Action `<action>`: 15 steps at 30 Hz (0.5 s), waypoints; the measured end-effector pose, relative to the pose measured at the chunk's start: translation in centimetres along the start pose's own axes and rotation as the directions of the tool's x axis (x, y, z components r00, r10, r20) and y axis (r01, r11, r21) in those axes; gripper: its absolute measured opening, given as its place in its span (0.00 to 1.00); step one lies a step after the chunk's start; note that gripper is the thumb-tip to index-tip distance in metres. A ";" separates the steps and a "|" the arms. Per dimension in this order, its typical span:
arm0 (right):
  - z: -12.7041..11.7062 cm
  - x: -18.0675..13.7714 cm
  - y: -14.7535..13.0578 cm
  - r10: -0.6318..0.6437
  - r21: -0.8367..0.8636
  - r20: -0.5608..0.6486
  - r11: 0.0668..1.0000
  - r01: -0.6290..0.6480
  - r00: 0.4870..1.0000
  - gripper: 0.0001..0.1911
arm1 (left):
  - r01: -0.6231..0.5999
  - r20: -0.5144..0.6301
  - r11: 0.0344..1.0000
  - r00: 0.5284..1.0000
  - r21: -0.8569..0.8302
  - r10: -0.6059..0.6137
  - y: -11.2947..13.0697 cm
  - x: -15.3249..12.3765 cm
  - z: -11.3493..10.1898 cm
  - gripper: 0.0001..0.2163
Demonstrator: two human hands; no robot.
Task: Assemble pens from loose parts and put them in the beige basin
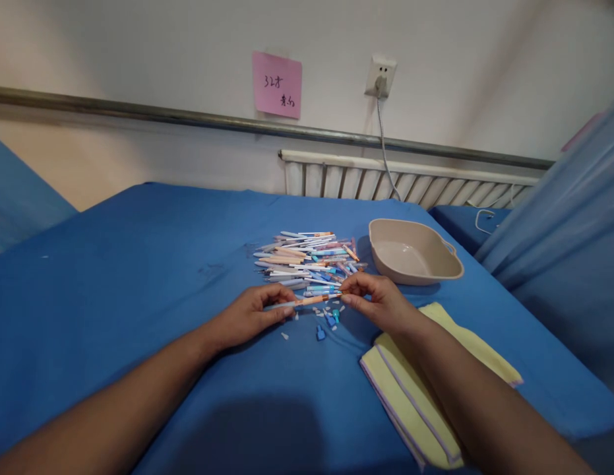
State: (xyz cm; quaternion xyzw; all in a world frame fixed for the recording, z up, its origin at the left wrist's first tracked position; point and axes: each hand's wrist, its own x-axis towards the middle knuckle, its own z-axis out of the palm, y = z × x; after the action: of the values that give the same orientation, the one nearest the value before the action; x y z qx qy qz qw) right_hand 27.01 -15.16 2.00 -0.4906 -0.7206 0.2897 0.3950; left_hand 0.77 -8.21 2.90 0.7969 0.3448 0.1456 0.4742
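Observation:
My left hand (252,315) and my right hand (374,298) hold one thin pen (309,301) between them, level above the blue table cloth (138,264). The left fingers pinch its pale end, the right fingers pinch its orange end. Just beyond the hands lies a pile of several pens (309,260) in white, blue and orange. Small loose caps and bits (325,322) are scattered on the cloth under the held pen.
A beige bowl (438,267) with nothing in it stands right of the pile. A folded yellow cloth (410,396) lies under my right forearm. Behind the table are a radiator (410,185), a wall socket with a cable (380,79) and a pink note (277,84).

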 end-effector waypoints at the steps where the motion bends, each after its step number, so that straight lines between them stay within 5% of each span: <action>1: 0.0 0.0 0.0 -0.004 -0.006 0.000 1.000 0.004 1.000 0.05 | -0.003 0.000 1.000 1.000 0.006 0.003 0.0 0.0 0.0 0.13; 15: 0.1 -0.2 -0.3 -0.083 -0.066 -0.013 0.994 0.082 0.997 0.03 | -0.019 0.007 0.999 1.000 0.030 0.019 0.3 -0.2 0.0 0.12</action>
State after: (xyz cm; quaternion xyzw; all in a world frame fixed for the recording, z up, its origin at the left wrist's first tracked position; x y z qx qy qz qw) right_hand 26.84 -15.47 2.19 -0.4755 -0.7463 0.2456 0.3958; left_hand 0.75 -8.41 3.15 0.8076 0.3378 0.1422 0.4621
